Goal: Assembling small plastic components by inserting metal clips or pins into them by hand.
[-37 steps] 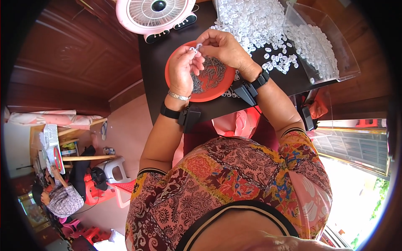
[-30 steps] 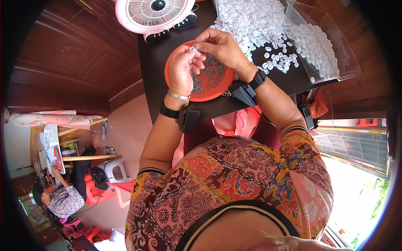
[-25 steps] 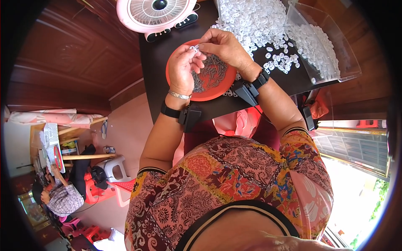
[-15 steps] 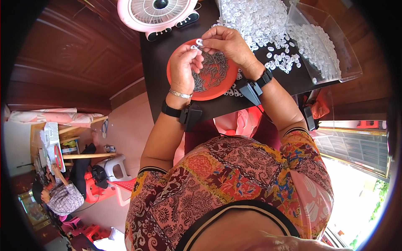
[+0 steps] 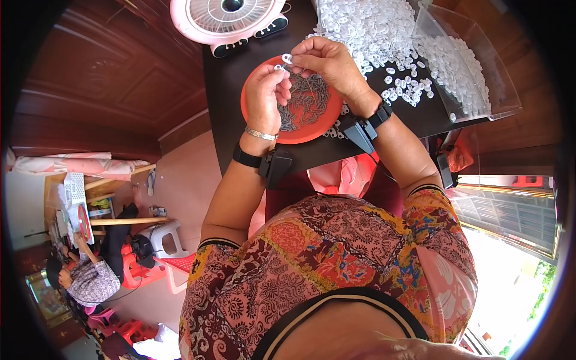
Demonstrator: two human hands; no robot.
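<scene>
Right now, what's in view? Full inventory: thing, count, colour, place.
Tabletop: 1, dark, before the person
Bowl: 1, orange-red, on the tabletop
Small slender pieces: many, grey, in the bowl
White oval pieces: uncountable, white, heaped beyond and right of the bowl
Clear bin: 1, transparent, tabletop's right end, holding more white pieces
Fan: 1, pink, tabletop's far left
Stool: 1, grey, floor at left
Another person: 1, patterned top, far left
Held pieces: 2 visible, white, above bowl's far side
Wrist devices: 2, black, one per wrist
Bracelet: 1, silvery, left wrist
Left hand, right hand: 2, bare, each pinching a held piece
Far-left clutter: unclear
</scene>
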